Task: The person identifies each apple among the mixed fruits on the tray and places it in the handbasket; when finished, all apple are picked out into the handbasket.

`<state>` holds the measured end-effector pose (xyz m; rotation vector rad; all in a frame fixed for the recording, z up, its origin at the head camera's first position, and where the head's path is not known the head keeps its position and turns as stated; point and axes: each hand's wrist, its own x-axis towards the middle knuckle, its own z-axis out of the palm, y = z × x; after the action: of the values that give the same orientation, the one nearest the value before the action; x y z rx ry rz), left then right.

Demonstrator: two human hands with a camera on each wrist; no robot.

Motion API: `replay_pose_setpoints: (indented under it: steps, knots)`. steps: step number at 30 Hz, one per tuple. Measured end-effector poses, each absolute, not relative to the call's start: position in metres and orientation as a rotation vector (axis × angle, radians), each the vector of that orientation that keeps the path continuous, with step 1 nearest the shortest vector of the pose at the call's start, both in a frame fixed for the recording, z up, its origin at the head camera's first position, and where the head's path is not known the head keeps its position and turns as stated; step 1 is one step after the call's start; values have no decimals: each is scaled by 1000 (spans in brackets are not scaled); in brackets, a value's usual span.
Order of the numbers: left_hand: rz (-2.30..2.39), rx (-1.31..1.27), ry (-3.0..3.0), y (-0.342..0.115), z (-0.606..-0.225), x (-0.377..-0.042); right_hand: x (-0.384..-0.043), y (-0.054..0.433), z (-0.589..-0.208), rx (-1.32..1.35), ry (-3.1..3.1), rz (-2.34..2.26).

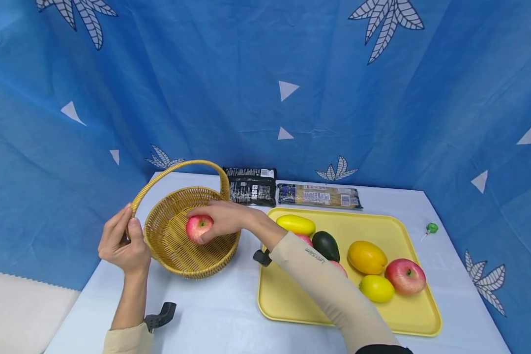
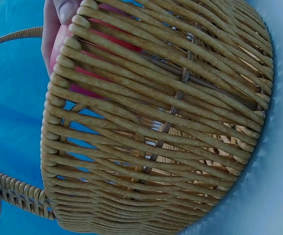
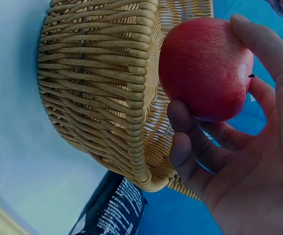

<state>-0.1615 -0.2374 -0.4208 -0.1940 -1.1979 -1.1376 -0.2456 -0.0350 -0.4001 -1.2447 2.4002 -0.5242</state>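
A red apple [image 3: 205,68] is gripped in my right hand [image 1: 227,218], with thumb and fingertips around it. In the head view this apple [image 1: 198,229] is over the opening of a round wicker basket [image 1: 190,268]. My left hand [image 1: 126,243] holds the basket's arched handle [image 1: 159,177] near its left end. Through the weave in the left wrist view, part of the apple [image 2: 58,44] shows at the rim. The inside of the basket [image 1: 170,231] shows only its woven bottom and wall; the right hand covers some of it.
On the right, a yellow tray [image 1: 292,305] bears a mango [image 1: 367,257], a lemon [image 1: 376,288], an avocado [image 1: 325,246], a large apple [image 1: 405,277] and other fruit, partly under my right forearm. Behind lie a black packet [image 1: 251,189] and a noodle packet [image 1: 318,195]. A green lollipop [image 1: 431,228] lies far right.
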Motion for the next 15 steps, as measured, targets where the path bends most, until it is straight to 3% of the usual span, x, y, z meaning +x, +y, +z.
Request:
replay_pose_setpoints:
  steps: [15]
  knots:
    - [-1152, -203, -1175, -238, -424, -162, -250, -46, -407, -1239, 2312, -583]
